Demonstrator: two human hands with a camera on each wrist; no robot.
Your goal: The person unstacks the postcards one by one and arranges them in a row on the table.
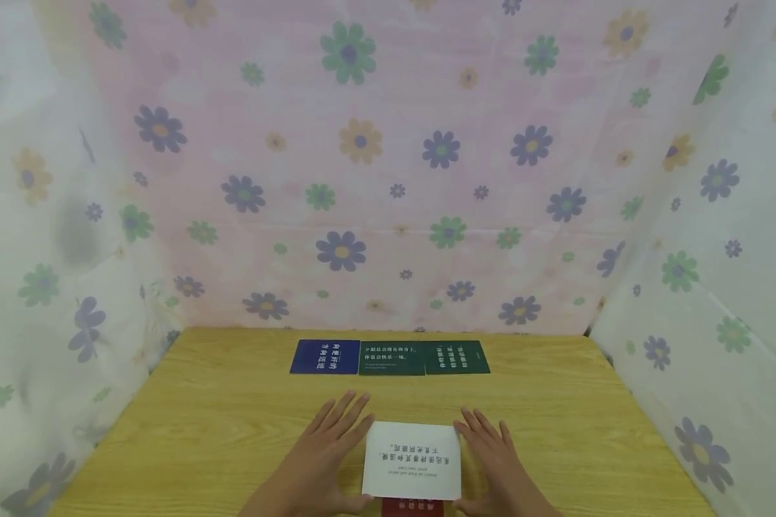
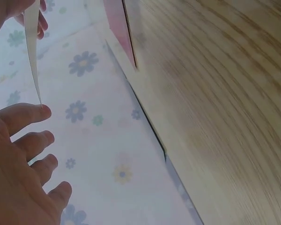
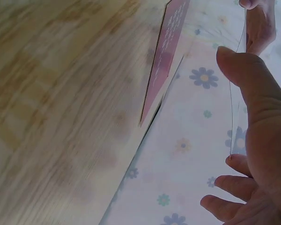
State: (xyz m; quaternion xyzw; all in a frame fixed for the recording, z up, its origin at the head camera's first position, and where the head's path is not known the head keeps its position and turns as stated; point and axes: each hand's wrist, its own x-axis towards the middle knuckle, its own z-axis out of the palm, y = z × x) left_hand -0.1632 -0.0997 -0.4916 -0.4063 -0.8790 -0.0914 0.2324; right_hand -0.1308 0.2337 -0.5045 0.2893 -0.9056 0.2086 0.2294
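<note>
A white card (image 1: 412, 485) printed with dark lettering is held between both hands, raised above the table. My left hand (image 1: 320, 456) grips its left side, with the index fingertip at the far corner and the thumb at the near one. On the opposite side, my right hand (image 1: 494, 467) grips it the same way, its other fingers spread apart. Seen edge-on in the left wrist view, the card (image 2: 32, 51) is thin and slightly bent. Beneath it lies a red card (image 1: 412, 507) with white lettering, mostly hidden in the head view; the right wrist view shows more of this red card (image 3: 166, 58).
Across the back of the wood-grain table (image 1: 233, 409) lie a blue card (image 1: 307, 357), a green card (image 1: 391, 368) and another green card (image 1: 478, 362), side by side. A flower-patterned cloth (image 1: 388, 280) encloses the back and both sides.
</note>
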